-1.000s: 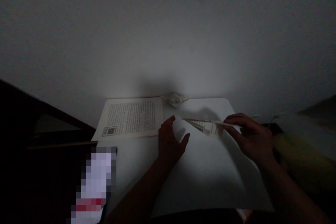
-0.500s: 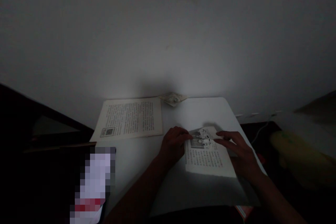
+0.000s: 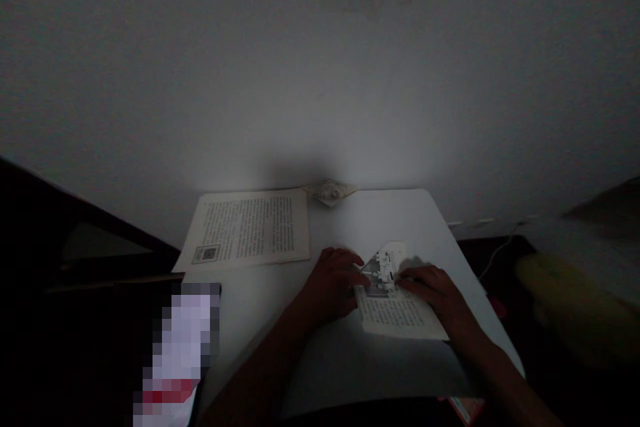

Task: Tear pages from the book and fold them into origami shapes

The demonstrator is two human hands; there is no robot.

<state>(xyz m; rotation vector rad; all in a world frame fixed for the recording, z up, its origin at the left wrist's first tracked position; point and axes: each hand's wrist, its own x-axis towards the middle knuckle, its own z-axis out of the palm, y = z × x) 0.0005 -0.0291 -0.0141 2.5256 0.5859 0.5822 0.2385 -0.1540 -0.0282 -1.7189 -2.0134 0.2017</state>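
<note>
A printed paper sheet (image 3: 395,313) with a picture in its upper part lies on the small white table, its upper left edge slanting as if folded over. My left hand (image 3: 335,285) grips the sheet's left edge between thumb and fingers. From the other side, my right hand (image 3: 435,293) presses fingertips together on the picture, covering part of the right edge. Beyond my hands, a folded paper shape (image 3: 330,193) stands at the table's back edge by the wall.
A stack of printed pages (image 3: 255,227) lies at the table's back left. A phone with a blurred screen (image 3: 183,340) sits at the front left. The wall (image 3: 320,80) rises behind the white table (image 3: 400,210). On the right is a yellowish thing (image 3: 565,307), too dark to name.
My right hand has moved left and inward over the sheet's picture. The sheet's upper left corner now shows a slanted edge, with my left fingers shifted along it.
</note>
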